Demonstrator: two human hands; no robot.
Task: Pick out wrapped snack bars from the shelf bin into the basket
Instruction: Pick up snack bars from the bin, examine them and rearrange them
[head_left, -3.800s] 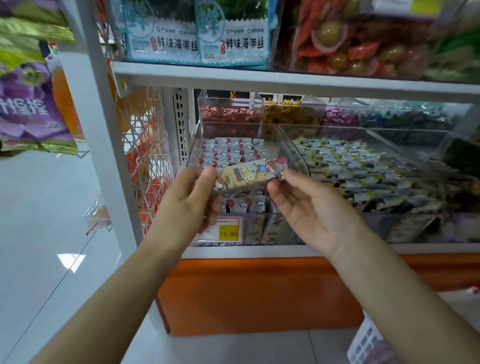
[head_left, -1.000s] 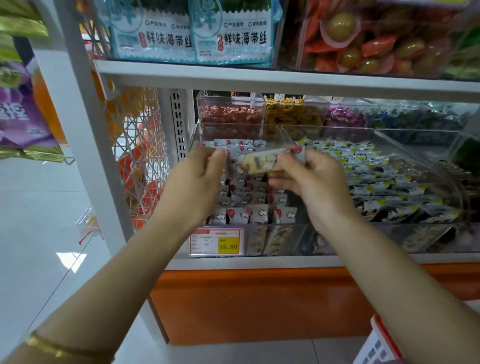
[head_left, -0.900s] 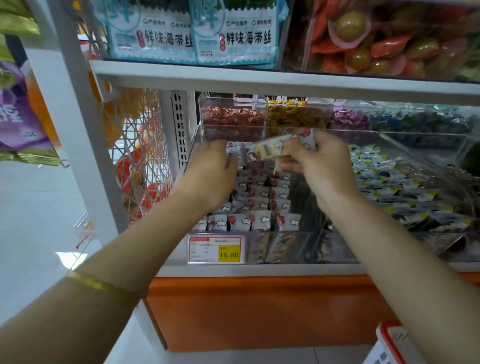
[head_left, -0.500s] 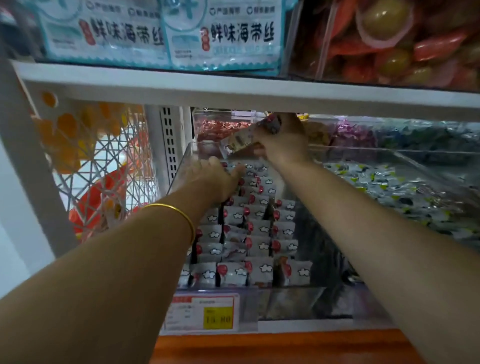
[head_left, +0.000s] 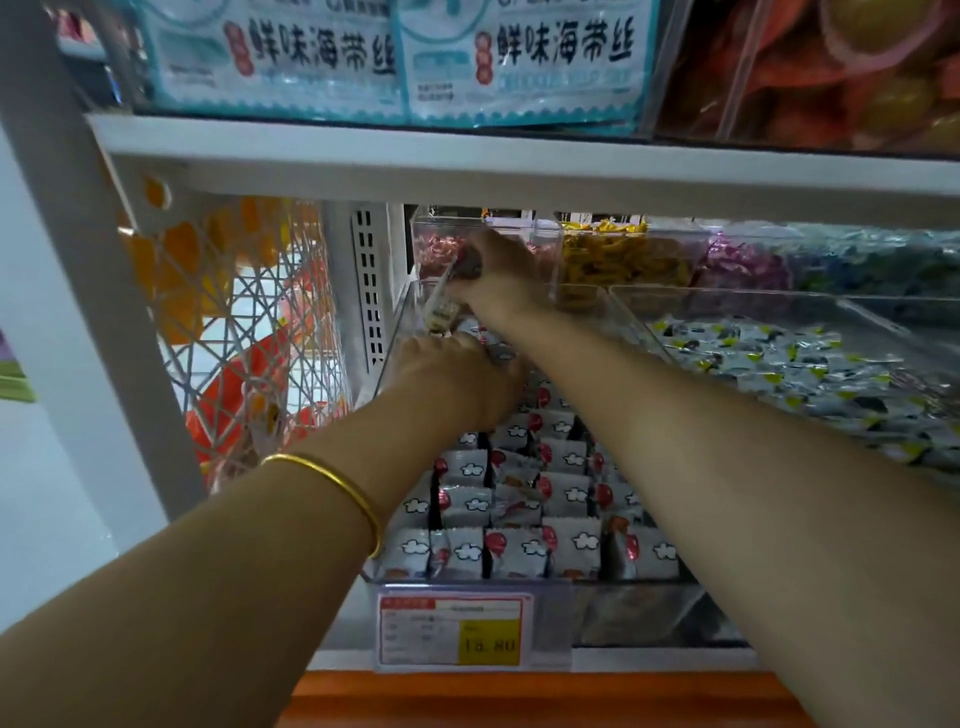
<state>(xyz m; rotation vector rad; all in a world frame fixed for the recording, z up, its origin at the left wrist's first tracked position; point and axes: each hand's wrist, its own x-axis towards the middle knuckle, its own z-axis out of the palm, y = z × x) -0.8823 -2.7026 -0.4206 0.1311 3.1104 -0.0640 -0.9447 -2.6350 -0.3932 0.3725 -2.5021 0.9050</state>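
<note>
Under a white shelf (head_left: 467, 156) in a shop, a clear bin (head_left: 397, 322) slopes toward me above an orange base (head_left: 519, 699). A white lattice panel (head_left: 244, 332) closes the left side. Two blue-and-white packs (head_left: 270, 57) stand on that shelf. One price tag (head_left: 457, 631) with a yellow patch is clipped to the bin's front.

Bars (head_left: 519, 551) fill the bin in upright rows, more than I can count. Their wrappers are grey-white, each with a white cloud and a red spot. A second bin (head_left: 753, 301) just to the right holds white, yellow and black packets (head_left: 779, 364).

My right hand (head_left: 498, 275) is far back over the bin, fingers curled round one bar (head_left: 441, 309). It hangs tilted below the fist, pale with yellowish print, blurred. My left hand (head_left: 457, 384) lies just below it, over the back rows. Its fingers are hidden, so I cannot tell whether it grips anything. One gold bangle (head_left: 332, 483) circles that wrist.
</note>
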